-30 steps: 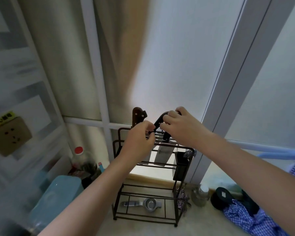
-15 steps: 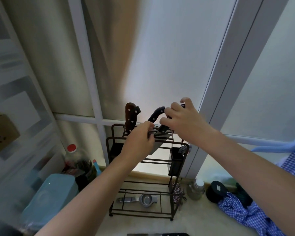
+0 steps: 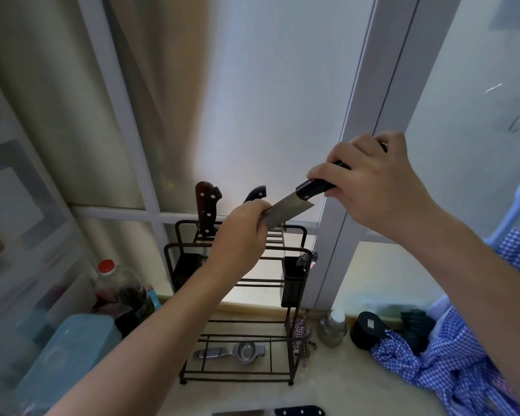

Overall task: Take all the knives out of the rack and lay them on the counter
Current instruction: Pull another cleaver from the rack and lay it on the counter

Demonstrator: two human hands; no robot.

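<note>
We held a cleaver (image 3: 294, 207) in the air above the top of the rack (image 3: 240, 298), tilted, its handle up to the right and its blade down to the left. Our right hand (image 3: 369, 187) was clenched around the black handle. Our left hand (image 3: 240, 235) pinched the lower end of the broad steel blade between thumb and fingers, and the blade was clear of the rack's slots.

The rack, a dark wire frame, stood on the pale worktop (image 3: 342, 385) against the window frame. Two knives sat in its top slots: a brown-handled knife (image 3: 206, 207) with pale rivets at the left, upright, and just beside it a black-handled knife (image 3: 255, 193), of which only the handle's end showed above our left hand. A dark cutlery cup (image 3: 291, 283) hung on the rack's right side with utensil ends showing in it. On the rack's bottom shelf lay a metal citrus squeezer (image 3: 237, 352).

At the lower edge of the view another knife (image 3: 282, 412) lay flat on the worktop, black riveted handle to the right; most of it was cut off by the frame.

Left of the rack stood a red-capped bottle (image 3: 114, 283) and a light blue container (image 3: 69, 352). To the right were a small jar (image 3: 333, 325), a black round tin (image 3: 368, 328) and a crumpled blue checked cloth (image 3: 438, 364).
</note>
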